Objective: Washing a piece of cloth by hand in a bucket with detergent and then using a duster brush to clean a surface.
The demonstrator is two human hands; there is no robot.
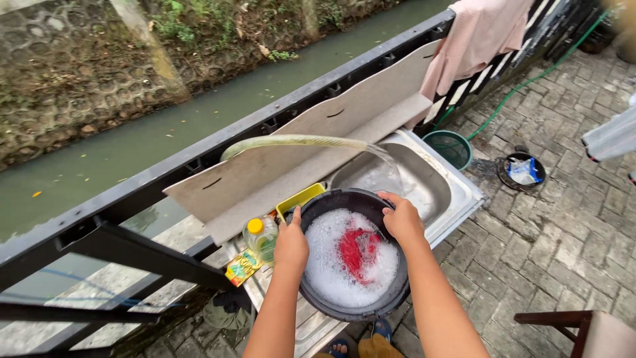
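A black round basin (344, 308) full of white foam with a red cloth (356, 252) in it rests on the metal sink counter (457, 192). My left hand (291, 242) grips the basin's left rim. My right hand (402, 219) grips its far right rim. A greenish hose (291, 141) runs over from the left, and water arcs from its end toward the sink bowl (391, 174) just behind the basin.
A yellow-capped bottle (260, 237), a yellow tray (299, 199) and a sachet (242, 267) sit left of the basin. A pink cloth (474, 36) hangs on the black railing. A green basket (449, 147), a small bucket (522, 171) and a wooden chair (583, 328) stand on brick paving. A canal lies beyond the railing.
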